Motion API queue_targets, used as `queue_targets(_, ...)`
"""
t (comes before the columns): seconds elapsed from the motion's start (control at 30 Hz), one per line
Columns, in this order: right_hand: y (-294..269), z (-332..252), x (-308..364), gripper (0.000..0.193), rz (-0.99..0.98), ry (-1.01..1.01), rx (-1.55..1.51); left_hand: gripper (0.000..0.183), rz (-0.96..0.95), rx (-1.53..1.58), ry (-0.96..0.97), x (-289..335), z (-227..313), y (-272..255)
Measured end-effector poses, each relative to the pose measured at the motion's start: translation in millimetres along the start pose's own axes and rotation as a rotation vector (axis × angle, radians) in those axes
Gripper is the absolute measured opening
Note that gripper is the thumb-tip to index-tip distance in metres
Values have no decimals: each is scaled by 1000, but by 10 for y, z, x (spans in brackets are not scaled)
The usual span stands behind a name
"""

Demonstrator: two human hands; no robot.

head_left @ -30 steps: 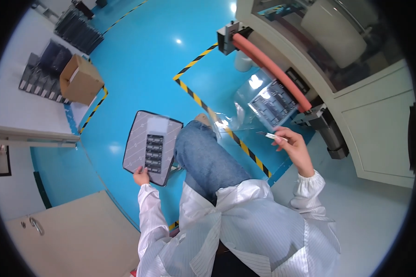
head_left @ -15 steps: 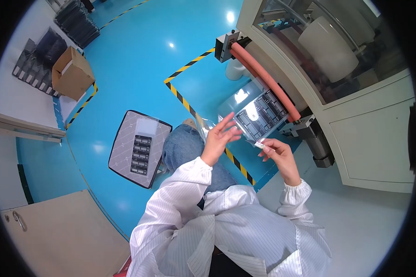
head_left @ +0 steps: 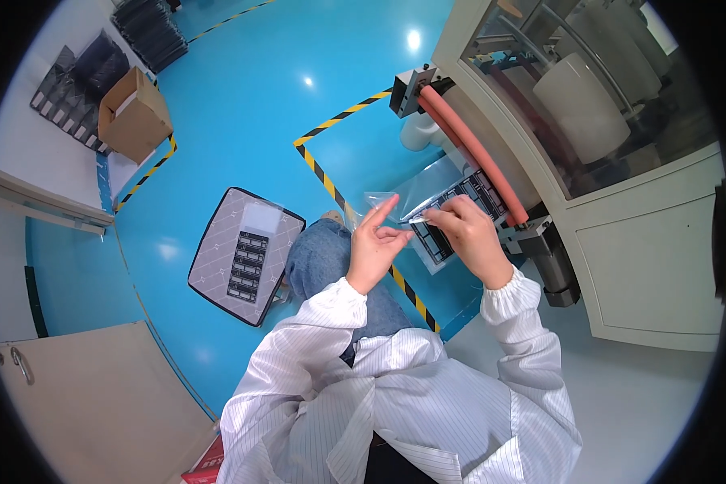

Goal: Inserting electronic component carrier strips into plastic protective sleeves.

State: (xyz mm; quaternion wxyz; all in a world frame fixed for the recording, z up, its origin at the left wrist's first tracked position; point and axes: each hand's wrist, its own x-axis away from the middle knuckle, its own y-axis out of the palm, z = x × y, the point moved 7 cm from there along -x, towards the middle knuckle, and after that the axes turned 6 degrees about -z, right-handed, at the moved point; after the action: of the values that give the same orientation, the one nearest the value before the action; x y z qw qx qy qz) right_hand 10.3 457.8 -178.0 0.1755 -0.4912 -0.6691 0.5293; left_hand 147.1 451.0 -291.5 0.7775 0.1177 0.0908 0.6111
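Note:
My right hand [head_left: 472,238] is closed in a pinch on the edge of a clear plastic film [head_left: 418,198], where a narrow whitish strip shows at the fingertips. Facing it, my left hand [head_left: 375,248] has its index finger stretched up against the film's loose corner, with the thumb apart; whether it grips the film is hard to see. Behind my right hand, a sheet printed with black panels [head_left: 437,244] slants down from the orange-red roller [head_left: 476,153] of a machine. Part of that sheet is hidden by the hand.
The pale machine cabinet [head_left: 649,250] with a window stands to the right, a motor [head_left: 558,274] below the roller. On the left, a grey padded board [head_left: 218,262] bears another panel-printed sheet [head_left: 248,262]. A cardboard box [head_left: 135,117] and a door [head_left: 97,395] are farther left.
My right hand has moved up and left, bringing the film's edge toward my left hand. The film now lifts across the printed sheet. My left hand's fingers have drawn in somewhat.

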Motion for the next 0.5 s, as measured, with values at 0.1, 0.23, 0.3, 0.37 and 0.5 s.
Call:
queue_targets(0.1, 79, -140, -100, 24, -80, -107, 122, 63, 3, -36, -4, 37, 54, -28)
queue_targets(0.23, 155, -287, -165, 23, -122, -199, 210, 61, 22, -31, -15, 84, 49, -95)
queue_targets(0.3, 237, -375, -166, 25, -156, -271, 257, 61, 24, -42, -5, 106, 43, -113)
queue_targets(0.37, 258, -385, -154, 25, -134, -272, 267, 62, 6, -44, 14, 110, 32, -96)
queue_targets(0.5, 280, -445, -142, 28, -119, -288, 171, 66, 66, -36, -59, 180, -26, -222)
